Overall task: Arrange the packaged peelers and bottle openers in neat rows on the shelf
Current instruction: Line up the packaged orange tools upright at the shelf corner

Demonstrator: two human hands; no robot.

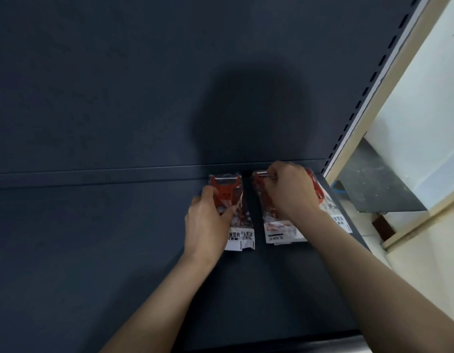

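While two grips (208,222) (289,192) hold, two peeler stacks (242,233) (279,230)

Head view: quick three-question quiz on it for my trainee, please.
1. True or false: the left hand is clear of the left pack.
2. Where on the shelf do the left pack and the right pack lie? A) left end B) right end C) front lip
3. Fill in: the right hand grips the right pack; the peelers inside are ___ in colour.

Key: 1 false, it grips that pack. 2 B. 3 red.
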